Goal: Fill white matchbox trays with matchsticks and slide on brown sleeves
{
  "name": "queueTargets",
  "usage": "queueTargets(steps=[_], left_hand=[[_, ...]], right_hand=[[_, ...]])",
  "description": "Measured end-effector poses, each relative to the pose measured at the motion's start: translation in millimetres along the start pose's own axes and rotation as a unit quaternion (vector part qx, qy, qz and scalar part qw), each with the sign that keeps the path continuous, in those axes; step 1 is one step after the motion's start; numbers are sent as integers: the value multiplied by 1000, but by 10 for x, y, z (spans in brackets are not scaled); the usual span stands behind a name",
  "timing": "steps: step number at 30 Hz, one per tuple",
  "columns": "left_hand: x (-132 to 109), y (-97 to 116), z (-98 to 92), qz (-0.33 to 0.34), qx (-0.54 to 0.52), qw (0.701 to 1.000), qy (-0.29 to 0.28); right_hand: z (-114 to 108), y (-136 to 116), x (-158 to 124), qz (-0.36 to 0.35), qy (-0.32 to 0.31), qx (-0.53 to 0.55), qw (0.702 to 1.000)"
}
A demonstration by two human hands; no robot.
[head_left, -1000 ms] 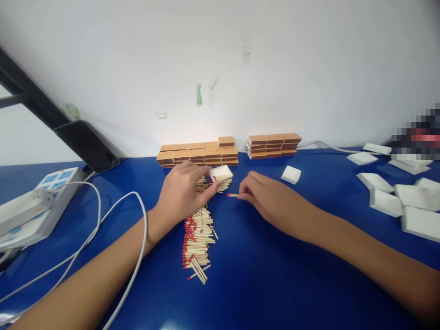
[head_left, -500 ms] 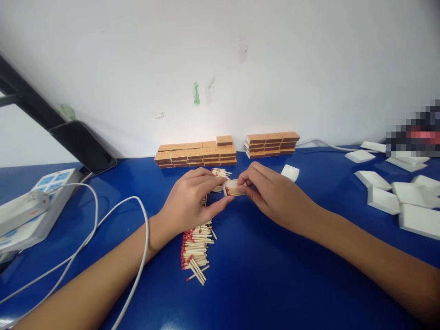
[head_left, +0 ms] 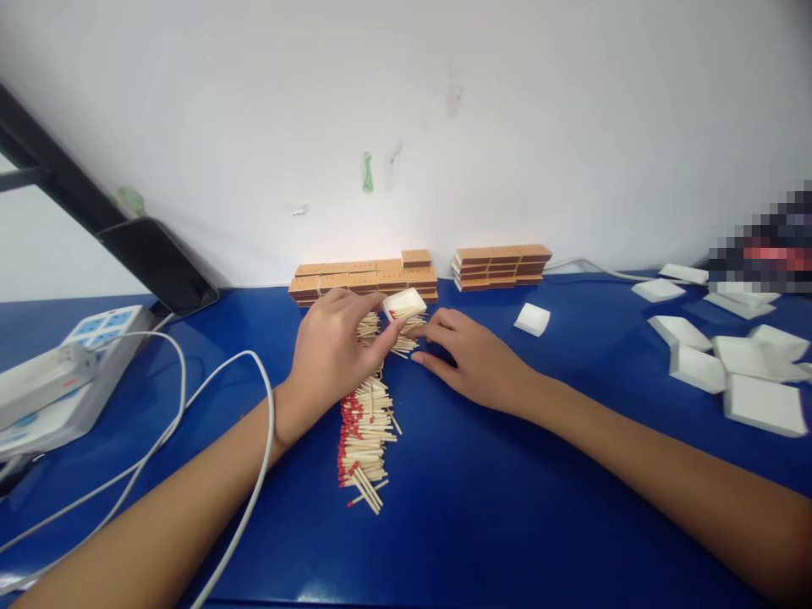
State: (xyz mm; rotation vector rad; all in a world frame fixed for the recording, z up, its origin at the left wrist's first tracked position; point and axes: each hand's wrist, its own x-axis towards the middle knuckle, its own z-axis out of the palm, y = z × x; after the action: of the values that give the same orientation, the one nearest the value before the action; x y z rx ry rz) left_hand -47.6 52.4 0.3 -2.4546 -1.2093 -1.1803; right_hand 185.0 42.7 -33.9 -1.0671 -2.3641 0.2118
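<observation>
My left hand [head_left: 336, 338] pinches a small white matchbox tray [head_left: 409, 301] between thumb and fingers. The tray is tilted, and a few matches lie along its near side. Just to the right, my right hand [head_left: 479, 359] has its thumb and index finger apart; the index fingertip reaches the far matches [head_left: 404, 345] below the tray. Whether it touches them I cannot tell. A long heap of red-tipped matches [head_left: 368, 423] runs toward me on the blue table [head_left: 507, 507], partly covered by my left hand. A single white tray [head_left: 532, 319] lies beyond my right hand.
Stacked orange matchboxes [head_left: 361, 281] line the wall, with a second stack [head_left: 503, 266] to their right. Several white trays [head_left: 765, 404] lie at the right. A power strip [head_left: 82, 372], a phone-like black slab [head_left: 158, 266] and a white cable [head_left: 270, 440] are at left.
The tray has moved left and up in my left hand, and fewer matches show in it. My right hand has let go of the tray and shifted down toward the matches.
</observation>
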Motion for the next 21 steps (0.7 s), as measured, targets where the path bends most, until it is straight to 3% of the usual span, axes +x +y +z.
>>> queueTargets(steps=[11, 15, 21], left_hand=[[5, 20, -1, 1, 0, 1000, -3], [4, -2, 14, -2, 7, 1000, -6], [6, 1, 20, 10, 12, 1000, -9]], right_hand=[[51, -74, 30, 78, 31, 26, 996], [98, -92, 53, 76, 50, 18, 996], [22, -39, 52, 101, 33, 52, 993]])
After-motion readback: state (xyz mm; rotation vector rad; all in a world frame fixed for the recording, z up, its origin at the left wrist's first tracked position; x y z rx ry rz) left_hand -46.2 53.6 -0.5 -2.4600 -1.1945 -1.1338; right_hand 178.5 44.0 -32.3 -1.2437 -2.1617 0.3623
